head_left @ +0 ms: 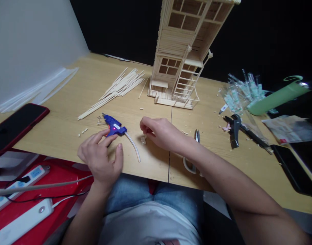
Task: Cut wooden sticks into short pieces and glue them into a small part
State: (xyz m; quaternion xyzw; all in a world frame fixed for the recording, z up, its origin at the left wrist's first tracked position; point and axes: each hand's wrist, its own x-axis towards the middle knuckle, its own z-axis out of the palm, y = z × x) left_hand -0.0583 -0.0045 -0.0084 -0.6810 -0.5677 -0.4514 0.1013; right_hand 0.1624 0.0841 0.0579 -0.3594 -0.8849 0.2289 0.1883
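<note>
Fingers apart, my left hand (101,153) rests at the near side of a blue hot glue gun (115,126), fingertips by its orange trigger; whether they touch it I cannot tell. A clear glue stick (134,146) sticks out of the gun's back end. To the right, my right hand (161,132) has its fingers closed in a pinch low over the table, and what is between them is hidden. Just under those fingers lies a small pale piece (143,140). Behind stands a model house (173,58) of thin wooden sticks, with a ladder and a railed porch.
Loose wooden sticks (117,90) lie left of the house. Scissors (196,136) are partly under my right forearm. On the right are black pliers-like tools (234,131), a green bottle (278,97), plastic packets (242,92) and a black phone (293,170). A red-cased phone (18,124) lies left.
</note>
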